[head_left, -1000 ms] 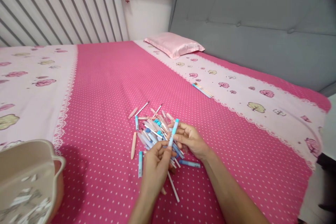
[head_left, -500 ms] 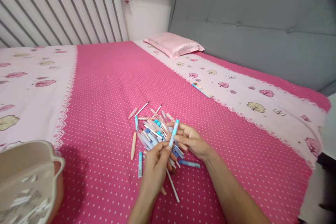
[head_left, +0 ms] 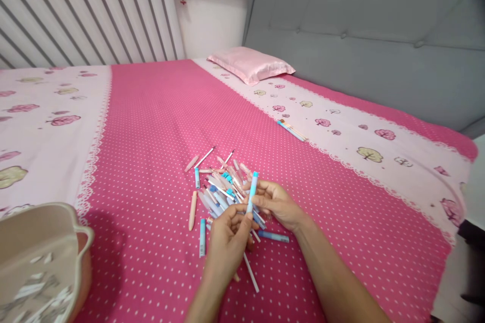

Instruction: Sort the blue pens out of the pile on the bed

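A light-blue pen barrel (head_left: pixel 253 189) with a brighter blue end stands nearly upright between my two hands. My left hand (head_left: pixel 229 234) pinches its lower end between thumb and fingers. Higher up, the thumb and fingers of my right hand (head_left: pixel 278 205) close on the same barrel. Under and behind my hands spreads a loose pile of pen parts (head_left: pixel 217 196), in white, pink and blue, partly covered by my fingers. Around it lie a peach barrel (head_left: pixel 193 211), a blue barrel (head_left: pixel 202 237), another blue barrel (head_left: pixel 273 236) and a thin white refill (head_left: pixel 251 272).
A beige basin (head_left: pixel 81 232) holding white pieces stands at the lower left. Several pens (head_left: pixel 291 131) lie together farther back on the pink dotted bedspread (head_left: pixel 159 111). A pink pillow (head_left: pixel 252 63) rests by the grey headboard (head_left: pixel 359 35); a radiator (head_left: pixel 87 15) lines the wall.
The pen barrel has turned a little more upright. My left hand has shifted slightly right and down its lower end; my right hand stays almost in place.
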The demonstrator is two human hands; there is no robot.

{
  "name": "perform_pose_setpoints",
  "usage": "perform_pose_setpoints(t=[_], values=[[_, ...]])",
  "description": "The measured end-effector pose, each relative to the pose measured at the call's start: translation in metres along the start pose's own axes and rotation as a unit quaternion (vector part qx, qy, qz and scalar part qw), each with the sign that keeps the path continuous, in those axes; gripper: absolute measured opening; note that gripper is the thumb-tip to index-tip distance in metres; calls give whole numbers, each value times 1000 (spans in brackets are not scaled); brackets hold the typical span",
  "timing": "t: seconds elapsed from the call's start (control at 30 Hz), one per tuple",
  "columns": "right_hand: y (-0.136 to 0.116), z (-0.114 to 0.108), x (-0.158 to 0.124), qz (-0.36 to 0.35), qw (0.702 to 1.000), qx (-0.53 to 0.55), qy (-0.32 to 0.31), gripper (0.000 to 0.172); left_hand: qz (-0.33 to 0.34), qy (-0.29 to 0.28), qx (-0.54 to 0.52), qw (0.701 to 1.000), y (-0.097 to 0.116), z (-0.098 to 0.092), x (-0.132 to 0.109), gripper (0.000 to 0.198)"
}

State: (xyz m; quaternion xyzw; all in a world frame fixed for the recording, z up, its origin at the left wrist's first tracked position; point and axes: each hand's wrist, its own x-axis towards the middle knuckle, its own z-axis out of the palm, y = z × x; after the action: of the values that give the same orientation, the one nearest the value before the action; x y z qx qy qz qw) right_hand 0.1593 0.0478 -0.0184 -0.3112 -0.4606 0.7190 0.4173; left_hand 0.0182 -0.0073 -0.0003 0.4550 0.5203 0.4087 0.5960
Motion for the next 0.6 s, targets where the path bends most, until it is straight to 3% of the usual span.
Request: perform_pose_setpoints(t=[0.17, 0.37, 0.6], values=[[1, 2, 0, -5, 1000, 10, 21, 24, -3, 3, -13, 1000, -1, 1, 1, 38], [4, 2, 0, -8, 999, 29, 23, 26, -3, 4, -10, 1000, -1, 2, 1, 38], [0, 1, -2, -27, 999, 24, -14, 32, 2, 0, -24, 1000, 0, 1, 0, 38]])
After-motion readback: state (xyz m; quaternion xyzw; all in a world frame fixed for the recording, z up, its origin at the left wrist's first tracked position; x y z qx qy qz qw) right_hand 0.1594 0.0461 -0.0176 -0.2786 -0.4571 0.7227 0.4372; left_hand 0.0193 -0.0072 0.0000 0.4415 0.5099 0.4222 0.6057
